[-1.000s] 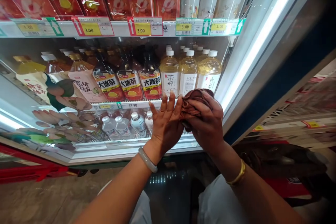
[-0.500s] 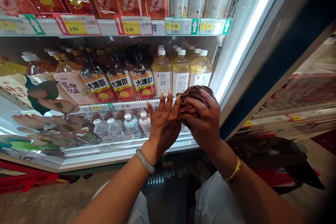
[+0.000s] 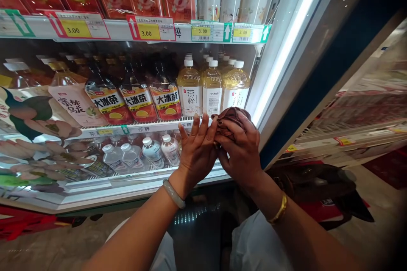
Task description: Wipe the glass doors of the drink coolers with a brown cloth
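Note:
Bunched in my right hand [image 3: 241, 149] is a dark brown cloth [image 3: 233, 120], its folds showing between the curled fingers. My left hand [image 3: 199, 146] is beside it with fingers stretched out and apart, palm facing away from me. The fingertips of that hand come up to the cloth's left edge; whether they press on it I cannot tell. Both hands are in front of a lit drinks cooler. Beyond them stand yellow tea bottles [image 3: 212, 87] with white caps, and to their left are dark iced-tea bottles [image 3: 165, 97].
Price tags line the upper shelf edge [image 3: 182, 34]. Small clear bottles [image 3: 132, 156] stand on the bottom shelf. A dark door frame [image 3: 318, 80] slants down the right side. A dark bag [image 3: 313, 186] lies on something red at right. A red basket [image 3: 25, 222] sits at lower left.
The whole view has shifted, so the shelves and bottles appear a little further left. My right fingers have closed in lower around the cloth, nearer my left hand, which stays spread.

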`<state>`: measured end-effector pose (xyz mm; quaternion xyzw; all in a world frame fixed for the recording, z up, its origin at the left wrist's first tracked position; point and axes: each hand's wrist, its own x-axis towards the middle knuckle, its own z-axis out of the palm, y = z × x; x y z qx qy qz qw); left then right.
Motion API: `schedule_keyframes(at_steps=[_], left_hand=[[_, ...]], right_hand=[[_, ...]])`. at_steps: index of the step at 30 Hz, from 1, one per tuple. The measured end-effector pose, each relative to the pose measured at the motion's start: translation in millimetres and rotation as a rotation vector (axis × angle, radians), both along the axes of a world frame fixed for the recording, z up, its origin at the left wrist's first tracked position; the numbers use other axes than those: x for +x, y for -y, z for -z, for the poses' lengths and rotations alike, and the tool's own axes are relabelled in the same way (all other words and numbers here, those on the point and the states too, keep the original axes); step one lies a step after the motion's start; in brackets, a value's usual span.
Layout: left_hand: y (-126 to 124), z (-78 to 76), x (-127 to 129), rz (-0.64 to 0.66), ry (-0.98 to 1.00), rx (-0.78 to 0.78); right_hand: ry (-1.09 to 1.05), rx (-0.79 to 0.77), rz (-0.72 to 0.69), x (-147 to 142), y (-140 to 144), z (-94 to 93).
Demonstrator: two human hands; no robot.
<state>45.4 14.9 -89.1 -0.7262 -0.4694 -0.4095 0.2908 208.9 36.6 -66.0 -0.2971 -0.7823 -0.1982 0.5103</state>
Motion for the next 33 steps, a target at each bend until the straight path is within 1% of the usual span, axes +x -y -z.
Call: schedule_keyframes(at_steps=[2, 5, 9, 13, 16, 17, 19, 21, 23, 25, 28, 30, 31, 33], left_hand=[[-0.6, 0.3, -1.4, 0.004, -0.001, -0.003], [-1.4, 0.0, -0.9, 0.003, 0.002, 0.005], [-1.1, -1.4, 2.5, 0.001, 0.001, 0.000], [0.4, -3.3, 1.4, 0.024, 0.014, -0.001], [1.3, -4.1, -2.8, 0.031, 0.008, 0.002], [1.5, -4.1, -4.1, 0.034, 0.002, 0.003], [2.0, -3.8, -5.8, 0.040, -0.008, 0.004], [2.3, -3.0, -5.6, 0.036, -0.013, 0.006], [2.3, -2.0, -4.1, 0.024, -0.013, 0.007], [1.6, -1.1, -2.6, 0.006, -0.012, 0.009], [-0.2, -0.8, -3.1, -0.056, -0.012, 0.013], [-1.4, -1.4, -6.1, -0.114, -0.012, 0.017], [-1.7, -1.8, -8.2, -0.137, -0.015, 0.018], [-2.2, -2.3, -12.5, -0.167, -0.024, 0.023]], right_hand=[[0.027, -0.029, -0.002, -0.2, 4.0, 5.2], [0.046, -0.035, -0.005, 6.6, 0.9, 12.5], [0.060, 0.047, 0.029, 20.0, -13.9, 16.6], [-0.035, 0.094, 0.050, 27.5, -26.7, 6.2], [-0.188, 0.107, 0.060, 23.0, -27.3, -5.3], [-0.209, 0.104, 0.064, 20.2, -25.6, -7.6], [-0.164, 0.074, 0.059, 15.1, -20.4, -8.4], [-0.048, 0.037, 0.030, 13.6, -15.6, -4.6], [0.057, 0.024, 0.001, 17.6, -14.3, 0.4], [0.079, 0.037, 0.009, 25.4, -17.5, 2.6], [-0.068, 0.072, 0.101, 32.5, -24.7, -2.4], [-0.177, 0.083, 0.149, 27.5, -25.1, -7.6], [-0.198, 0.080, 0.152, 22.1, -23.1, -9.3], [-0.172, 0.073, 0.113, 8.4, -16.2, -9.6]])
